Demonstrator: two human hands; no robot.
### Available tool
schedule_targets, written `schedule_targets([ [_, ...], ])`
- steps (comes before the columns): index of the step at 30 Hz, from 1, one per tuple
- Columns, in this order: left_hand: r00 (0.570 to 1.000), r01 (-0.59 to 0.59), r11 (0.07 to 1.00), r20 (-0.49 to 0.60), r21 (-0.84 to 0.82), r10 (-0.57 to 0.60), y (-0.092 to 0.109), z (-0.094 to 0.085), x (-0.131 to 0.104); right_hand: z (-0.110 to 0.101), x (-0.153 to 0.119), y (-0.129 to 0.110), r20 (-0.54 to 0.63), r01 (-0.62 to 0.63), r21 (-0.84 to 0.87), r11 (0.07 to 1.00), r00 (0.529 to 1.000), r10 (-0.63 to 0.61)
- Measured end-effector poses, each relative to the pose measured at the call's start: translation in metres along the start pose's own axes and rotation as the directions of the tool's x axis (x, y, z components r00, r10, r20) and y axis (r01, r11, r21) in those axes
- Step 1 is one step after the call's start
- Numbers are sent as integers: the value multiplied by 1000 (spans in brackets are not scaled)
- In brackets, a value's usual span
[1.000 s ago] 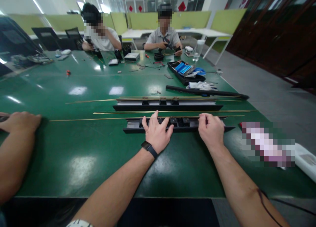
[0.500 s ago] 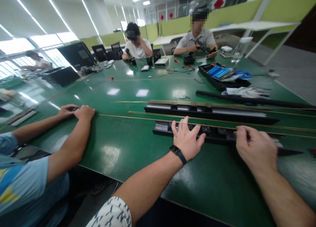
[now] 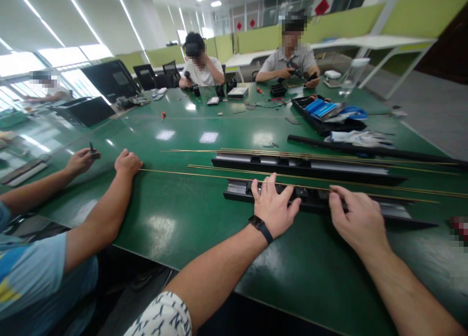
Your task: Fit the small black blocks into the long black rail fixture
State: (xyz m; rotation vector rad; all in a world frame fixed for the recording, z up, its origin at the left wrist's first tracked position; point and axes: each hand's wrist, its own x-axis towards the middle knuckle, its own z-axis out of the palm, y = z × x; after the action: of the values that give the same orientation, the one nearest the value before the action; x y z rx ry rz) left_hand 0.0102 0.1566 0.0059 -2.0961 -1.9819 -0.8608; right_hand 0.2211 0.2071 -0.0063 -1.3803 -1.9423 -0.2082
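Observation:
My left hand (image 3: 274, 207), with a dark watch on its wrist, lies with spread fingers over the near black channel (image 3: 397, 213) and the thin brass rod (image 3: 204, 174) along it. To its right, the thumb and fingertips of my right hand (image 3: 356, 219) pinch the same rod above the channel. Shiny and black parts sit inside this channel. Behind it lies a second black channel (image 3: 329, 171) with several thin rods along it. The near rod's left end reaches the fist of a person (image 3: 127, 163) at my left.
A black tray (image 3: 325, 126) with blue items, white gloves (image 3: 360, 138) and a long black bar (image 3: 383, 152) lie beyond the channels. Two people sit across the green table (image 3: 175, 136). A red object (image 3: 459, 228) is at the right edge.
My right hand has moved left along the rod, closer to my left hand, which stays on the channel. The neighbour's two hands have separated, the far one now holding up a small dark object.

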Motion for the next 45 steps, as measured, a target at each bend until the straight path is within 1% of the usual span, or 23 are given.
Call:
schedule_targets([
  [3, 1000, 1, 1000, 2, -1, -1, 0, 1, 0, 0, 0, 2, -3, -29, 6, 1000, 1000, 29],
  [6, 1000, 2, 1000, 12, -9, -2, 1, 1, 0, -2, 0, 4, -20, -105, -7, 994, 994, 105],
  [8, 1000, 6, 1000, 14, -6, -6, 1, 1, 0, -4, -1, 5, -9, -149, -6, 989, 989, 149],
  [10, 1000, 3, 1000, 13, -9, -3, 2, 0, 0, -5, -1, 5, 3, -157, 1, 988, 988, 157],
  [17, 1000, 0, 1000, 13, -14, 0, 3, 0, 1, -8, -2, -5, 49, -107, 68, 992, 993, 104],
  [20, 1000, -1, 1000, 17, -12, 1, 3, -1, 1, -10, -2, -6, 56, -105, 83, 991, 993, 101],
  [29, 1000, 6, 1000, 11, -13, -6, 3, 0, 1, -9, -2, 1, 35, -203, 77, 976, 979, 201],
  [35, 1000, 2, 1000, 11, -10, -2, 3, 0, 1, -10, -2, -2, 47, -189, 92, 978, 982, 185],
  [40, 1000, 0, 1000, 18, -8, 0, 4, -1, 1, -10, -2, -5, 61, -151, 112, 982, 988, 144],
  [45, 999, 4, 1000, 32, 0, -4, 4, -2, 1, -9, -3, -4, 51, -143, 117, 983, 989, 138],
])
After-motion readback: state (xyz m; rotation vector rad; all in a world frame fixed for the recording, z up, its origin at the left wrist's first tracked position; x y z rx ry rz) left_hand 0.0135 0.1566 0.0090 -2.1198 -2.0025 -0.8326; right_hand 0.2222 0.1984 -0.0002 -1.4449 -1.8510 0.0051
